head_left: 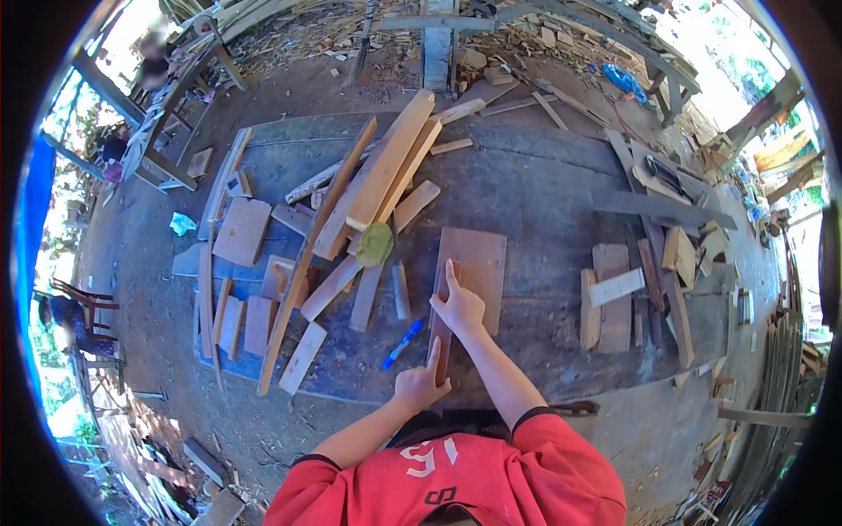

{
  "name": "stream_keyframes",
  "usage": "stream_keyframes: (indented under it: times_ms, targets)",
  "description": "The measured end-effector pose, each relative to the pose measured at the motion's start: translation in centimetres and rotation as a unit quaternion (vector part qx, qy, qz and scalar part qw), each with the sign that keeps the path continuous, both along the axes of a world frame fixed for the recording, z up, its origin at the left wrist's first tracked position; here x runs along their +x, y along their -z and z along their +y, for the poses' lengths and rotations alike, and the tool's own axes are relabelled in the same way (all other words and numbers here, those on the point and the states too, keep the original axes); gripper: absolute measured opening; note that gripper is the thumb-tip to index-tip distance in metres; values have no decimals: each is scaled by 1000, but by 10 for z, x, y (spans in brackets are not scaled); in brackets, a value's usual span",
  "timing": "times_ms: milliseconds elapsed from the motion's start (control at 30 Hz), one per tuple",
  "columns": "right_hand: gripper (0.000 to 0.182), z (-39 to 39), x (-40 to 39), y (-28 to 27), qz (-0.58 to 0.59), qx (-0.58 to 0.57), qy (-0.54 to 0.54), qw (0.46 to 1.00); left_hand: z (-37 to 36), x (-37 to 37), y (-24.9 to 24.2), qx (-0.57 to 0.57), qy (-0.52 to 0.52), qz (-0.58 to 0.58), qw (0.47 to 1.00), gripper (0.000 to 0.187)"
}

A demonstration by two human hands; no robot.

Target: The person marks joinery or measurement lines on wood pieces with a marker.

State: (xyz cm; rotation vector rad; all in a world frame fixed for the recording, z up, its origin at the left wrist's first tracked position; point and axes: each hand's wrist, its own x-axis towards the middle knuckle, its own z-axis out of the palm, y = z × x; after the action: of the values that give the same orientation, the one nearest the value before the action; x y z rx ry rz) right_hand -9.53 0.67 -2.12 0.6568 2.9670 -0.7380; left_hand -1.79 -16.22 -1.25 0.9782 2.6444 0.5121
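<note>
A narrow reddish-brown wooden strip [443, 344] lies lengthwise in front of me, its far end over a wider brown board [481, 261] on the dark table. My right hand [460, 307] grips the strip near its far end, one finger stretched along it. Closer to my body, my left hand [421, 386] is closed around the near end, also with a finger pointing along the wood. The undersides of both grips are hidden. Left of the strip lies a blue marker [403, 344], touched by neither hand.
Long planks [392, 162] are piled on the table's left half, with a round greenish object [374, 245] against them. At right are more wood offcuts [612, 298], a handsaw [662, 209] and a white block [617, 287]. A workbench [189, 101] stands far left.
</note>
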Motion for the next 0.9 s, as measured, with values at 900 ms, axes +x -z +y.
stream_keyframes:
  times_ms: [900]
  targets:
    - [80, 9, 22, -21, 54, 37, 124, 990, 4, 0, -29, 7, 36, -52, 998, 92]
